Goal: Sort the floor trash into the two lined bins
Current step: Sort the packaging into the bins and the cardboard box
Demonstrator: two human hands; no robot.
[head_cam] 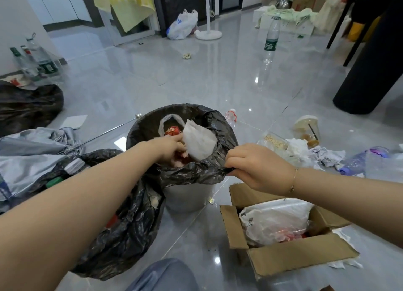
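- The grey tiled floor [196, 77] runs under everything you see, littered on your right and left.
- Your lined bin [187, 200] stands at the centre, its black liner [196, 173] folded over the rim.
- A second black-lined bin [122, 232] leans just left of it, under your left forearm, with bottle caps showing in its mouth.
- An open cardboard box [290, 256] sits just right of the centre bin, a white plastic bag [274, 221] inside it.
- A crumpled grey sheet [32, 151] lies at far left, beside a black bag [26, 107].
- Your left hand [172, 149] reaches into the centre bin, fingers curled round a white paper wrapper [198, 142] that stands up over the trash inside; reddish scraps sit beneath it.
- Your right hand [257, 166] is closed, pinching the liner's near edge at the rim.
- Still on the floor at right: a drink cup [307, 129], crumpled tissue [327, 155], a purple bottle [362, 160], and a clear packet [274, 141] holding pale grains.
- A clear bottle [271, 37] with a green label stands well back; more bottles [37, 59] cluster against the left wall.
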